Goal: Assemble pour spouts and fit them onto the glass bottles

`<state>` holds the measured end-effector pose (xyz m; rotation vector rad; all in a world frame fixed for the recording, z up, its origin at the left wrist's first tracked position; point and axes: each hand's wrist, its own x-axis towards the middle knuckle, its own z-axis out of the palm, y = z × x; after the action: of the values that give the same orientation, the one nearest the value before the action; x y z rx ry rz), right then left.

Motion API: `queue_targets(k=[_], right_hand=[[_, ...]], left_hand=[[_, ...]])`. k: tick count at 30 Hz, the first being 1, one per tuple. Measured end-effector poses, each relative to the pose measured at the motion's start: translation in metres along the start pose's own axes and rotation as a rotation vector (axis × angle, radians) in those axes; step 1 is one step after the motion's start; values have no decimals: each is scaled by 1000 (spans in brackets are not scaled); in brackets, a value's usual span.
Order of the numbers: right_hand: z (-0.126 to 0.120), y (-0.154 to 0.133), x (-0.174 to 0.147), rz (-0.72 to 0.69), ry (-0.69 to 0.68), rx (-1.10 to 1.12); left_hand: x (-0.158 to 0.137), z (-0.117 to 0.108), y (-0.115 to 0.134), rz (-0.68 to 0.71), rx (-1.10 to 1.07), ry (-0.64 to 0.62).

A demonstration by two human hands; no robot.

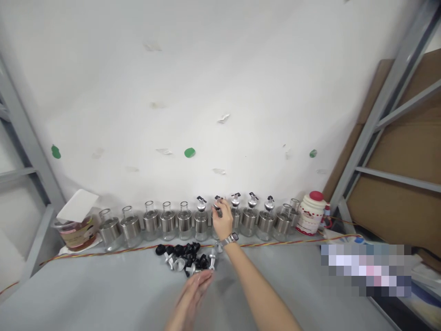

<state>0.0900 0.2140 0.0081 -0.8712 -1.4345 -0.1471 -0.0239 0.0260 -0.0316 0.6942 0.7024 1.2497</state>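
While right hand [223, 221] pinches spout [218, 199] over bottle [214, 231], apparently seating it, downward pressure seems due; left hand [195, 287] outstretched, hold unclear.

- My right hand [223, 219], lower centre, fingers a silver pourer [217, 201] topped in black.
- My watch [230, 238]: silver, dark-faced.
- Heap of parts [189, 252] below: black and silver.
- Bottles [184, 221] along the lower frame: clear glass, silver bands.
- Jug [309, 217], lower right: cream-white, red-spotted, red-topped.
- Tabletop [103, 287]: plain grey.

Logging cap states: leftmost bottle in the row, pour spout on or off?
Off. The leftmost bottle shows a bare glass neck with no spout on it.
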Motion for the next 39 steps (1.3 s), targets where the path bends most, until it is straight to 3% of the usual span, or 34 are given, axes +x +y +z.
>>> queue_targets(k=[13, 28, 34, 39], right_hand=[[-8, 6, 6, -67, 2, -171], [-12, -4, 7, -72, -122, -220], [-32, -11, 11, -106, -229, -152], [-50, -12, 7, -30, -156, -157]], left_hand=[[-6, 1, 7, -56, 1, -87], [-3, 3, 0, -37, 17, 7], [-6, 5, 11, -27, 35, 1], [-7, 6, 13, -43, 34, -10]])
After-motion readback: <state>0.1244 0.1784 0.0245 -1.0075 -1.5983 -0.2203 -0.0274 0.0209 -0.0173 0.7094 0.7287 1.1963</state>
